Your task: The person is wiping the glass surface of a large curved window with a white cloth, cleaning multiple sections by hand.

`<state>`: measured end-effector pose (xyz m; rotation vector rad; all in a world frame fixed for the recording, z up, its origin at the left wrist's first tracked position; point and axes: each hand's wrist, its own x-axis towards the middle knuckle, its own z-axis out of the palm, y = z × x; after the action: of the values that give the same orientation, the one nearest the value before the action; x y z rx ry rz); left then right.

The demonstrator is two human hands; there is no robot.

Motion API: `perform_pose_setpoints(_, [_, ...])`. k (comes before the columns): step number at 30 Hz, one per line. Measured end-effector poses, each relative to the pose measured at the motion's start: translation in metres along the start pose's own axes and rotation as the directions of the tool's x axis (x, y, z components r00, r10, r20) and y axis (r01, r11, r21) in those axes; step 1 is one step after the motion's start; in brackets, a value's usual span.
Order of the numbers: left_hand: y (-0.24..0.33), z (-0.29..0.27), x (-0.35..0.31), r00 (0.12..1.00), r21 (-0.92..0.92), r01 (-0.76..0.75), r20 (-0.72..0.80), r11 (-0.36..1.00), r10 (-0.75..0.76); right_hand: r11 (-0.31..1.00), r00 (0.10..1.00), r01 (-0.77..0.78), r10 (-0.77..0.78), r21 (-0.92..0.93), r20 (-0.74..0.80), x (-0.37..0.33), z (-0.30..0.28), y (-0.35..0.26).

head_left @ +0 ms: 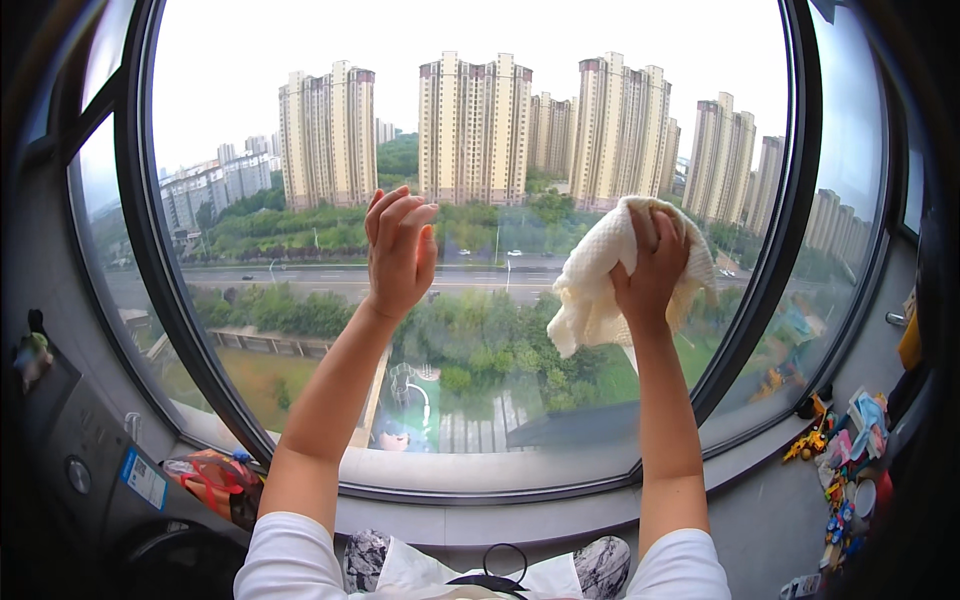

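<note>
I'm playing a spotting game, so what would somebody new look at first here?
Probably the tall beige apartment towers beyond the dark-framed window, in the upper half. Next comes the cream waffle-textured cloth in the right hand, right of centre, then the empty left hand, left of centre.

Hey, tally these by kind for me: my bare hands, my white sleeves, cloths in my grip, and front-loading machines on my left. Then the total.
Bare hands: 2, left hand and right hand
White sleeves: 2, left sleeve and right sleeve
Cloths: 1, cream cloth
Front-loading machines: 1, gray machine
Total: 6
</note>
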<state>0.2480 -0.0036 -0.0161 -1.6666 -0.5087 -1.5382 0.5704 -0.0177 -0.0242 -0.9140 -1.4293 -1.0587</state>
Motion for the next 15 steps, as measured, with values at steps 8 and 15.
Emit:
perform_pose_setpoints(8, [-0.005,0.005,-0.008,0.988,-0.219,0.038,-0.136,0.975,-0.069,0.979,0.96,0.122,-0.158,-0.161,-0.231,0.098,0.044,-0.058])
perform_pose_setpoints(15, [-0.007,0.003,-0.007,0.97,-0.214,0.092,-0.201,0.973,-0.136,0.905,0.958,0.286,-0.276,0.315,-0.078,0.119,0.059,-0.147])
